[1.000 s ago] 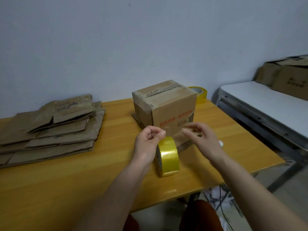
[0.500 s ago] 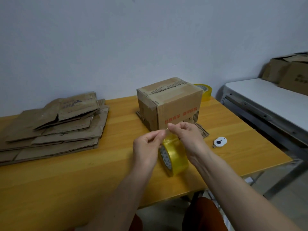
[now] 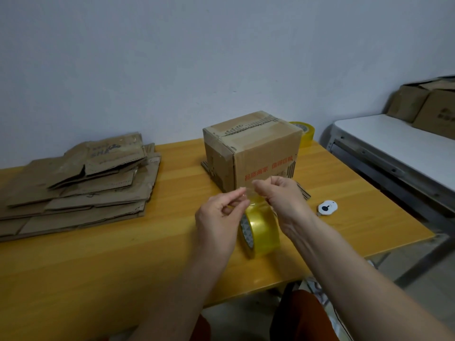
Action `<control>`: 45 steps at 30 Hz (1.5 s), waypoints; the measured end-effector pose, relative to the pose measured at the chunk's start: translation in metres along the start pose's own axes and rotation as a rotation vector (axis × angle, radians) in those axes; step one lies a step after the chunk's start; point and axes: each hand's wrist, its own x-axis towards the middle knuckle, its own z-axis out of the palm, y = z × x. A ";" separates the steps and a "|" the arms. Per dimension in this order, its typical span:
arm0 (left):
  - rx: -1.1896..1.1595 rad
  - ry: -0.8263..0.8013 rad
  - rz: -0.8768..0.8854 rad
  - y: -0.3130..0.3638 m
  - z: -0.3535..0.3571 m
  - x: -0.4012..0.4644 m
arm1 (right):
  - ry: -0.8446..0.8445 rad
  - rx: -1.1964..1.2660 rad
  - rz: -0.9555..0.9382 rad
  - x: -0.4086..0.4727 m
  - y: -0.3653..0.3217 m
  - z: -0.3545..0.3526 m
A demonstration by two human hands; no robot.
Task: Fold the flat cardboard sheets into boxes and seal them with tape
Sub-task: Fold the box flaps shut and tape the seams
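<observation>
A folded cardboard box [image 3: 261, 153] with red print stands on the wooden table [image 3: 98, 262], its top seam taped. In front of it a yellow tape roll [image 3: 262, 230] stands on edge. My left hand [image 3: 219, 217] and my right hand [image 3: 283, 200] are just above the roll, close together. Both pinch a short clear strip of tape [image 3: 248, 191] stretched between their fingertips. A pile of flat cardboard sheets [image 3: 78, 185] lies at the left of the table.
A second yellow tape roll [image 3: 304, 134] sits behind the box. A small white cutter [image 3: 327, 208] lies to the right of my right hand. A white metal bench [image 3: 398, 153] with more boxes [image 3: 428, 107] stands at the right, past the table's edge.
My right hand has come in from the right to meet my left hand over the roll. The two now hold the tape end together. The roll has turned slightly.
</observation>
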 end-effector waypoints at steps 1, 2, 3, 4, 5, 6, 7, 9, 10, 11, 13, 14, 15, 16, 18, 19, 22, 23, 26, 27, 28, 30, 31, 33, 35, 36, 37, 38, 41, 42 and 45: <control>0.097 0.018 0.030 0.000 0.001 -0.001 | -0.008 -0.003 0.001 -0.001 -0.001 0.000; 0.196 0.038 0.057 -0.001 0.001 -0.001 | -0.016 -0.009 0.003 -0.002 -0.002 0.000; 0.256 0.062 0.062 -0.001 0.001 -0.001 | -0.018 -0.014 0.002 -0.003 -0.002 0.000; 0.259 0.069 0.036 -0.001 0.000 0.000 | -0.015 -0.016 0.001 -0.003 -0.002 -0.001; 0.200 0.042 -0.010 0.000 -0.001 0.002 | -0.011 -0.017 0.000 -0.003 -0.002 -0.001; 0.105 -0.013 -0.055 0.001 -0.002 0.003 | -0.013 -0.018 0.002 -0.003 -0.002 -0.001; 0.019 -0.070 -0.079 0.003 -0.003 0.004 | -0.018 -0.021 0.004 -0.003 -0.002 -0.001; -0.048 -0.103 -0.058 0.004 -0.003 0.006 | -0.017 -0.024 0.001 -0.003 -0.003 0.001; -0.041 -0.090 -0.031 0.005 -0.003 0.006 | -0.012 -0.021 -0.001 -0.004 -0.004 0.001; -0.027 -0.076 -0.002 0.005 -0.003 0.006 | -0.008 -0.023 0.000 -0.004 -0.004 0.002; 0.005 -0.057 0.056 0.005 -0.003 0.006 | -0.012 -0.033 0.004 -0.007 -0.005 0.003; 0.023 -0.048 0.082 0.005 -0.003 0.006 | -0.012 -0.039 -0.001 -0.007 -0.005 0.003; 0.043 -0.037 0.101 0.004 -0.003 0.006 | -0.007 -0.047 -0.008 -0.007 -0.005 0.004; 0.061 -0.027 0.109 0.003 -0.004 0.007 | 0.002 -0.057 -0.012 -0.007 -0.005 0.005; 0.098 -0.007 0.115 0.002 -0.004 0.007 | 0.012 -0.081 -0.008 -0.008 -0.007 0.006; 0.126 0.005 0.121 0.002 -0.004 0.008 | 0.006 -0.090 -0.007 -0.008 -0.007 0.005; 0.306 0.060 0.163 0.001 -0.001 0.009 | 0.002 -0.205 -0.059 -0.011 -0.005 0.005; 0.353 0.069 0.170 0.001 0.000 0.009 | 0.021 -0.283 -0.098 -0.011 -0.004 0.004; 0.382 0.093 0.119 -0.001 0.003 0.009 | 0.066 -0.407 -0.188 -0.007 -0.007 -0.001; 0.374 0.111 0.081 -0.002 0.002 0.009 | 0.071 -0.377 -0.180 -0.005 -0.009 -0.005; 0.356 0.121 0.043 -0.002 0.000 0.010 | 0.069 -0.330 -0.161 -0.003 -0.010 -0.010; 0.293 0.095 -0.017 -0.002 -0.002 0.010 | 0.017 -0.370 -0.197 -0.001 -0.012 -0.019; 0.263 0.071 -0.034 -0.001 -0.003 0.010 | -0.043 -0.448 -0.265 -0.002 -0.013 -0.021; 0.219 0.036 -0.044 0.001 -0.004 0.011 | -0.205 -0.586 -0.398 -0.008 -0.011 -0.019; 0.183 0.014 -0.042 0.001 -0.005 0.011 | -0.264 -0.705 -0.426 -0.010 -0.009 -0.011; 0.167 0.001 -0.046 0.000 -0.006 0.011 | -0.237 -0.729 -0.426 -0.010 -0.007 -0.009; 0.149 -0.013 -0.053 0.000 -0.007 0.011 | -0.201 -0.727 -0.429 -0.009 -0.007 -0.008; 0.133 -0.028 -0.055 -0.002 -0.008 0.012 | -0.176 -0.715 -0.431 -0.007 -0.006 -0.008; 0.079 -0.026 -0.099 -0.004 -0.009 0.014 | -0.209 -0.673 -0.412 -0.005 -0.003 -0.009; 0.040 -0.020 -0.149 -0.006 -0.009 0.015 | -0.223 -0.648 -0.401 -0.005 -0.002 -0.010; -0.109 -0.066 -0.283 -0.011 -0.011 0.016 | -0.222 -0.573 -0.359 -0.006 0.002 -0.012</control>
